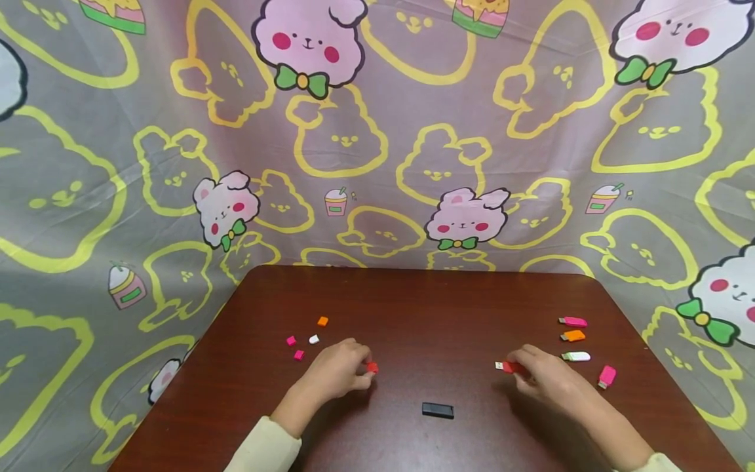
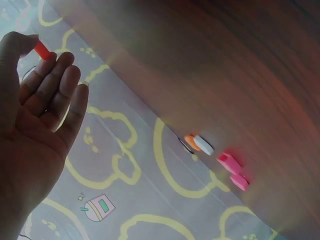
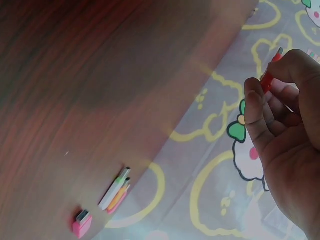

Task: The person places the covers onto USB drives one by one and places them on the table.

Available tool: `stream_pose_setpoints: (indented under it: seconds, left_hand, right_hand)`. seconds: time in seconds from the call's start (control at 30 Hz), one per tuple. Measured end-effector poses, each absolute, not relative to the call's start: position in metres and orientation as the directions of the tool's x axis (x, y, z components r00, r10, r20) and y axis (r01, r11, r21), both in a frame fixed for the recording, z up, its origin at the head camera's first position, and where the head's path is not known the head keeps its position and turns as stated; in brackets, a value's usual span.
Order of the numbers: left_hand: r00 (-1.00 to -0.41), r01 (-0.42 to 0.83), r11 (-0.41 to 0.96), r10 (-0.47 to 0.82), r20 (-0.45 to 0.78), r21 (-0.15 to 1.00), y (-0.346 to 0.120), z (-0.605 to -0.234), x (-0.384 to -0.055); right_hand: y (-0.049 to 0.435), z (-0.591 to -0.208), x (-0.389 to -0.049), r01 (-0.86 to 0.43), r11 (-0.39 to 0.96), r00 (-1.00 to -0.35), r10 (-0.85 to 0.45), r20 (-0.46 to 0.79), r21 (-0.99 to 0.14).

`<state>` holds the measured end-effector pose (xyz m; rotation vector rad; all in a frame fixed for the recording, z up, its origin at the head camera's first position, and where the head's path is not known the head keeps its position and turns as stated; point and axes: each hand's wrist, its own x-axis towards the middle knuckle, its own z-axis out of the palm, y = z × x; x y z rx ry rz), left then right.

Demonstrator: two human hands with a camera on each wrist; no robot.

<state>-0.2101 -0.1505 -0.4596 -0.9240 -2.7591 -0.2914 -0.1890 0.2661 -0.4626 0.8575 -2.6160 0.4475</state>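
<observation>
- Left hand [image 1: 339, 370] pinches one red cap [image 1: 372, 368]; four loose caps [image 1: 299, 355] beside it.
- Right hand [image 1: 545, 375] pinches one red USB stick [image 1: 508, 367]; four uncapped USB sticks [image 1: 577, 356] lie rightward.
- One black USB stick [image 1: 438, 410] between both hands.

Pale cream sleeves [image 1: 267, 447] — plain, straight-edged

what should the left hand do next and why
Probably the left hand should set the red cap down by the four loose caps: the right hand holds the uncapped red USB stick, and four other uncapped sticks lie to the right.
</observation>
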Motion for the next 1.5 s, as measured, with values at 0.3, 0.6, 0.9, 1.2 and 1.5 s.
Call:
stream_pose_setpoints:
  seconds: [0.3,0.6,0.9,1.2,1.5]
  left_hand:
    - [-0.758,0.64,0.76,0.603,0.249,0.109,-0.134,-0.46,-0.21]
    - [-0.727,0.682,0.725,0.654,0.209,0.103,-0.113,-0.456,-0.209]
    - [-0.69,0.715,0.696,0.69,0.219,0.062,-0.099,-0.457,-0.211]
    - [-0.693,0.715,0.698,0.696,0.189,0.048,-0.091,-0.456,-0.212]
    - [-0.676,0.731,0.681,0.713,0.187,0.045,-0.08,-0.456,-0.214]
  right_hand:
    - [0.25,-0.46,-0.186,-0.605,0.767,-0.777,-0.507,0.374,-0.216]
    - [0.233,-0.461,-0.186,-0.652,0.733,-0.735,-0.548,0.4,-0.194]
    - [0.224,-0.46,-0.186,-0.662,0.718,-0.737,-0.572,0.36,-0.214]
    - [0.218,-0.459,-0.186,-0.669,0.709,-0.733,-0.581,0.354,-0.223]
    - [0.206,-0.462,-0.187,-0.736,0.656,-0.653,-0.621,0.434,-0.169]
